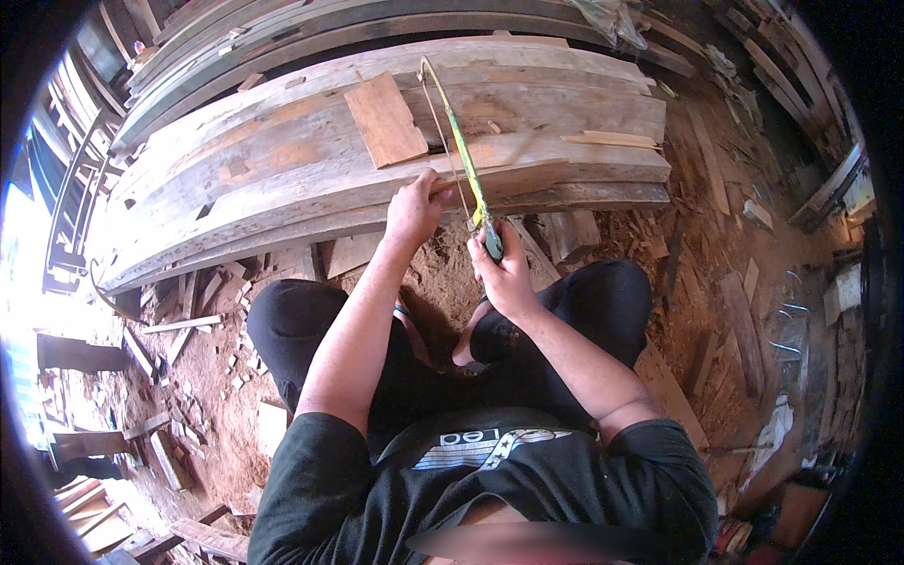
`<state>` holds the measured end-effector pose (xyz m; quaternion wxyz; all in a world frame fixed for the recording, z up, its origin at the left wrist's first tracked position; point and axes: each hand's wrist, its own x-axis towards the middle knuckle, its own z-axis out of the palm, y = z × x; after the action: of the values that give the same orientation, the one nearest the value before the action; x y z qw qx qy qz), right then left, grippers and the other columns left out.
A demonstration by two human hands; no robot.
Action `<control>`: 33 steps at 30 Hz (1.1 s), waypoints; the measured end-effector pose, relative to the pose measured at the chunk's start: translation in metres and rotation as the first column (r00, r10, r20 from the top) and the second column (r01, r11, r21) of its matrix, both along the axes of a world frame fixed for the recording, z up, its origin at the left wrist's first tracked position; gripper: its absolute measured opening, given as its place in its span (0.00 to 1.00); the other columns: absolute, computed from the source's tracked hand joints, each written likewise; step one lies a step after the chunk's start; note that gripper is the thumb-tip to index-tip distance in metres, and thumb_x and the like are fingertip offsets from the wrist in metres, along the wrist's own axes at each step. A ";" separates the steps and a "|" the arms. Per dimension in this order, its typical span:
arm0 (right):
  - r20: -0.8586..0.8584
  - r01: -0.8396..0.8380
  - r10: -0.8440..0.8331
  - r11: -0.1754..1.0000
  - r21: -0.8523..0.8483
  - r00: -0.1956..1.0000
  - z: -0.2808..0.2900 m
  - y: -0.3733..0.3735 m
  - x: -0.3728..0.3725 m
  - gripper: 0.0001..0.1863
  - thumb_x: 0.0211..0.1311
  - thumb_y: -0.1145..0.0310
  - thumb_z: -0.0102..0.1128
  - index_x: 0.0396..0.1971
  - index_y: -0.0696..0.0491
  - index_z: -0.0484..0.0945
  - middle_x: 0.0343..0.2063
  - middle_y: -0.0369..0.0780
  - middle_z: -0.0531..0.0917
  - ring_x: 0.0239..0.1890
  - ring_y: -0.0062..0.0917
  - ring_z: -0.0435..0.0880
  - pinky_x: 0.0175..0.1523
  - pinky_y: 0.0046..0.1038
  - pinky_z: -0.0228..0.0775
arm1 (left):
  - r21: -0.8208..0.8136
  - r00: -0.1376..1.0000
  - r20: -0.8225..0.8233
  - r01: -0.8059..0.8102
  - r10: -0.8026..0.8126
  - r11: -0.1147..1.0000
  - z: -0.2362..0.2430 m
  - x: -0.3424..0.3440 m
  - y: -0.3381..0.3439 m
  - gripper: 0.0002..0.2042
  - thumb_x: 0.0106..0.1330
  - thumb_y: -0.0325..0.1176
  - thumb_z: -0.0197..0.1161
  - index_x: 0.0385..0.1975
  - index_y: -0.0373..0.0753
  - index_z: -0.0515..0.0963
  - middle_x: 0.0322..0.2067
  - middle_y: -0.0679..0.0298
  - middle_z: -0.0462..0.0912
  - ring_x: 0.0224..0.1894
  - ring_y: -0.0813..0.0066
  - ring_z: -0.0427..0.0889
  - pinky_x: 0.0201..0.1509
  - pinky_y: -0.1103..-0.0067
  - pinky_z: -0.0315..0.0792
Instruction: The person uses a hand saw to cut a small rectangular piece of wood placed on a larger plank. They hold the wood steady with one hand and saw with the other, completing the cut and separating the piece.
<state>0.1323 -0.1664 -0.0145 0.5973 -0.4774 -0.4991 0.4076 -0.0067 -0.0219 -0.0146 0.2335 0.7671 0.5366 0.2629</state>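
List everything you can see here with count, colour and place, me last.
Bow saw: one, yellow and green, in the right hand
Brown wood piece: one, brown, planks' near edge
Large planks: several, greyish brown, in front
Flat offcut: one, light brown, on the planks, left of the saw
Narrow strip: one, tan, planks' right end
Stacked timber: many, brown and grey, right side and beyond the planks
Wood scraps: many, brown and tan, on the floor
Floor: one, reddish brown, below
Trousers: one pair, black, lower middle
Shirt: one, black, bottom
Left hand: one, bare, beside the blade
Right hand: one, bare, on the saw handle
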 end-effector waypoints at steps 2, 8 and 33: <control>-0.053 -0.048 0.046 0.998 -0.035 0.998 -0.001 0.001 0.001 0.09 0.72 0.67 0.60 0.36 0.52 0.69 0.23 0.30 0.72 0.23 0.13 0.70 0.29 0.21 0.64 | -0.003 1.000 -0.004 0.011 -0.011 1.000 -0.001 0.000 0.002 0.17 0.67 0.43 0.66 0.49 0.40 0.76 0.41 0.46 0.86 0.47 0.40 0.82 0.48 0.55 0.75; -0.085 -0.071 0.064 0.994 -0.080 0.994 0.000 0.010 0.003 0.09 0.72 0.67 0.60 0.35 0.51 0.69 0.20 0.28 0.72 0.16 0.12 0.71 0.21 0.20 0.64 | 0.032 0.996 0.070 0.055 -0.057 0.998 -0.005 -0.002 0.005 0.15 0.68 0.41 0.64 0.47 0.38 0.76 0.41 0.47 0.85 0.47 0.40 0.81 0.48 0.56 0.76; -0.161 -0.138 0.096 0.951 -0.278 0.982 -0.008 0.031 0.019 0.09 0.63 0.69 0.63 0.27 0.51 0.72 0.16 0.31 0.74 0.15 0.16 0.72 0.20 0.25 0.65 | 0.054 0.990 0.042 0.135 -0.138 0.989 0.019 -0.011 -0.008 0.19 0.69 0.38 0.63 0.55 0.36 0.73 0.54 0.47 0.80 0.57 0.44 0.77 0.56 0.59 0.73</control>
<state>0.1512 -0.1359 -0.0221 0.5310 -0.4978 -0.4169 0.5444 -0.0180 -0.0301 0.0046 0.2434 0.8015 0.4704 0.2775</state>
